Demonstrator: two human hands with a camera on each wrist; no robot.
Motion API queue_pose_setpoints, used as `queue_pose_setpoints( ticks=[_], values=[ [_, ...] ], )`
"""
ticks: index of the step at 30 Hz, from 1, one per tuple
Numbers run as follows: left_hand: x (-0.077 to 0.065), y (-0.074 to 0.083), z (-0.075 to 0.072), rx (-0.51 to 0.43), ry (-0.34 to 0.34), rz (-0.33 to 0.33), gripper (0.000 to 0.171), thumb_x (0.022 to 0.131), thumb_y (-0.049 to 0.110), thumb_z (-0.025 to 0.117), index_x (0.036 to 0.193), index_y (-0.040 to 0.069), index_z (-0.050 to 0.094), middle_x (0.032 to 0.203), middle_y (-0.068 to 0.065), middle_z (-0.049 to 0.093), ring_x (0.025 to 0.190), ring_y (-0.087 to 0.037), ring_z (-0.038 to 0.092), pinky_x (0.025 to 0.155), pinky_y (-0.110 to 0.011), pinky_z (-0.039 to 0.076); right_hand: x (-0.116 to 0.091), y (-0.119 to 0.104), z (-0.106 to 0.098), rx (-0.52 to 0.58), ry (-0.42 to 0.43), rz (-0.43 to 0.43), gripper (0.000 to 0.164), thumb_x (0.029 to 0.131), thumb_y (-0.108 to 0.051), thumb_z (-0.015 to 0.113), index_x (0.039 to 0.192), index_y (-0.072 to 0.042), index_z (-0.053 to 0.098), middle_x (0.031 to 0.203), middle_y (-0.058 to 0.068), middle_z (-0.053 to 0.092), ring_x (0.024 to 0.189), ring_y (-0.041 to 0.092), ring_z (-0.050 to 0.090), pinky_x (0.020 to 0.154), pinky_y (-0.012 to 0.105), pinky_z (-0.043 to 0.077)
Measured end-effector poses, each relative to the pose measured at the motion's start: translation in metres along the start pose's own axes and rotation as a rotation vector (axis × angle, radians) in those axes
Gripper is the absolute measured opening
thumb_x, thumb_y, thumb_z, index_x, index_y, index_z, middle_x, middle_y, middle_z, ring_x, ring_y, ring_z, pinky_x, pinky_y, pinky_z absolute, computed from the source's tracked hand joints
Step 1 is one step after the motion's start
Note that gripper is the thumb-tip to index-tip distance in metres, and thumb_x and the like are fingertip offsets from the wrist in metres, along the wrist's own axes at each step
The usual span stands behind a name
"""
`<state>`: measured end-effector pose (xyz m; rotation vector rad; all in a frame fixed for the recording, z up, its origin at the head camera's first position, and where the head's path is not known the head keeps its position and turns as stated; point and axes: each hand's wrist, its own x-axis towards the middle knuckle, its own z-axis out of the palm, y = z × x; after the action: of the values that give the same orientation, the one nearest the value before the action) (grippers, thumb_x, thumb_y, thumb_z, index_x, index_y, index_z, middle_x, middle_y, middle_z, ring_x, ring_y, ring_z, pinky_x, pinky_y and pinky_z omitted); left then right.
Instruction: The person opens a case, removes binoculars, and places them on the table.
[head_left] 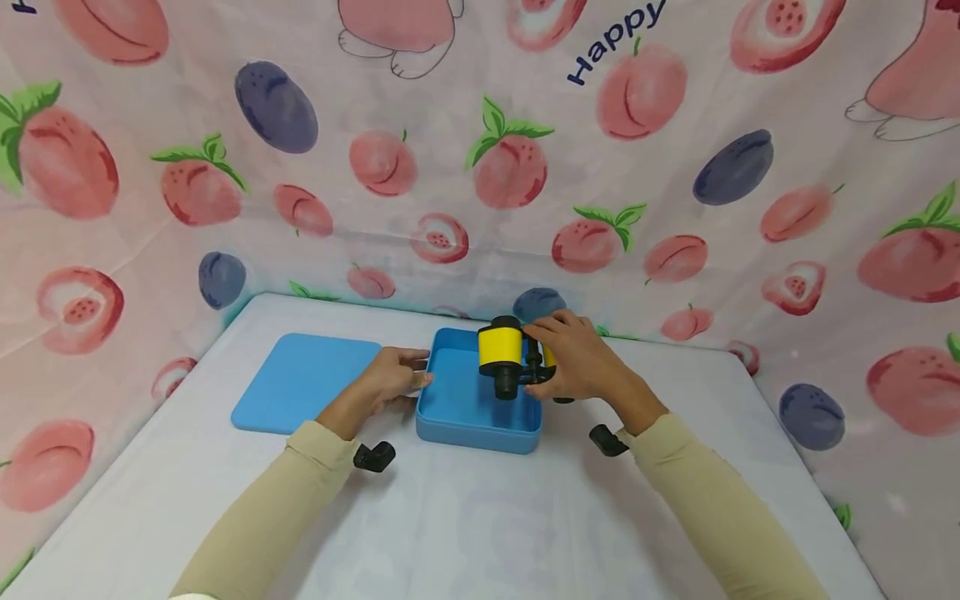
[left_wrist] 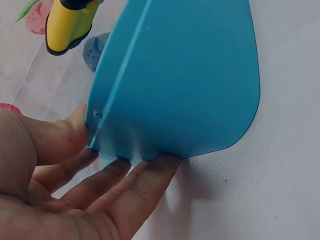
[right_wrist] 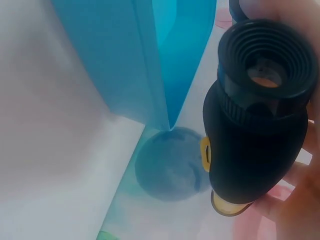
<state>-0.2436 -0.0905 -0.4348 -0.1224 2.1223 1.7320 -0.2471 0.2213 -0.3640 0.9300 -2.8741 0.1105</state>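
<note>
Binoculars [head_left: 500,347]: yellow and black, held up at the right side of the blue box [head_left: 476,437]; one barrel is over the opening, the other, partly hidden, appears to reach past the right wall. Eyepieces face the person.
Right hand [head_left: 581,357]: thumb and fingers curled round the binoculars; in the right wrist view a gap shows between them and the box.
Box: open side up; clearance under the binoculars cannot be judged.
Left hand [head_left: 390,379]: fingers fairly straight, tips against the box's left wall, thumb at the rim; appears to steady it.
Step with binoculars: probably packing them into the box; lifting them out would look alike, so direction is uncertain.
Next move over box: if packing, calls for shifting the binoculars left until both barrels clear the right wall, then lowering them level, box kept still.
Lid [head_left: 303,385]: flat blue panel on the desk [head_left: 480,525], left of the box; not fitted.
Backdrop [head_left: 450,108]: fruit-print cloth behind the desk.
</note>
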Motion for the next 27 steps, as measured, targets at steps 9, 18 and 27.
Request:
queue_pose_setpoints(
  ticks=[9, 18, 27],
  values=[
    [0.002, 0.003, -0.002, 0.007, 0.001, -0.004, 0.062, 0.103, 0.006, 0.064, 0.160, 0.006, 0.040, 0.165, -0.021, 0.041, 0.147, -0.042, 0.048, 0.110, -0.059, 0.049, 0.002, 0.007, 0.000, 0.016, -0.018, -0.018, 0.091, 0.074, -0.051, 0.088, 0.148, -0.008, 0.057, 0.150, 0.015, 0.059, 0.137, 0.039, 0.046, 0.114, 0.064, 0.040],
    [0.001, 0.004, 0.001, 0.019, 0.001, -0.004, 0.062, 0.103, 0.008, 0.065, 0.160, 0.006, 0.041, 0.164, -0.022, 0.042, 0.148, -0.042, 0.048, 0.111, -0.059, 0.048, -0.006, 0.013, 0.000, 0.030, 0.008, -0.002, 0.091, 0.073, -0.048, 0.090, 0.148, -0.009, 0.058, 0.149, 0.015, 0.059, 0.136, 0.040, 0.046, 0.114, 0.066, 0.040],
    [0.002, -0.001, 0.003, 0.009, 0.002, -0.010, 0.062, 0.103, 0.006, 0.064, 0.160, 0.006, 0.040, 0.164, -0.024, 0.041, 0.148, -0.044, 0.046, 0.111, -0.060, 0.048, -0.016, 0.021, 0.006, 0.028, 0.007, 0.004, 0.091, 0.074, -0.048, 0.088, 0.150, -0.009, 0.057, 0.148, 0.014, 0.060, 0.135, 0.039, 0.047, 0.113, 0.066, 0.041]
  ],
)
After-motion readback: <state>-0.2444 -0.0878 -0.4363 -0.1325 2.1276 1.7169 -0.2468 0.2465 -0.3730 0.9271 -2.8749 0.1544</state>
